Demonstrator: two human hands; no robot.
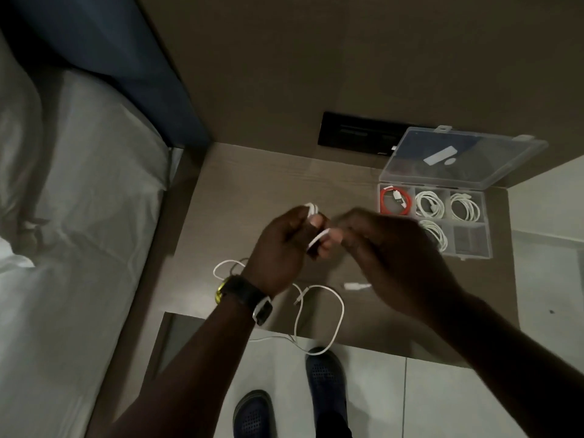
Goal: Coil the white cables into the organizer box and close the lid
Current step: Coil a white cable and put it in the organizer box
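Note:
Above the middle of the brown table, my left hand (281, 245) grips a small bundle of white cable (317, 240), its loops showing above and below my fingers. My right hand (388, 248), blurred, pinches the same cable just to the right. The rest of that cable (339, 314) trails down in loose loops on the table and over its front edge. A clear organizer box (488, 248) stands open at the right, its lid (464, 156) tilted back. Its compartments hold a red coiled cable (384, 205) and three white coils (429, 205).
A loose white plug (355, 286) lies on the table (252, 184) below my right hand. A black panel (354, 132) sits on the wall behind. A bed with white sheets (79, 200) fills the left. Dark shoes (325, 374) stand on the tiled floor below the table edge.

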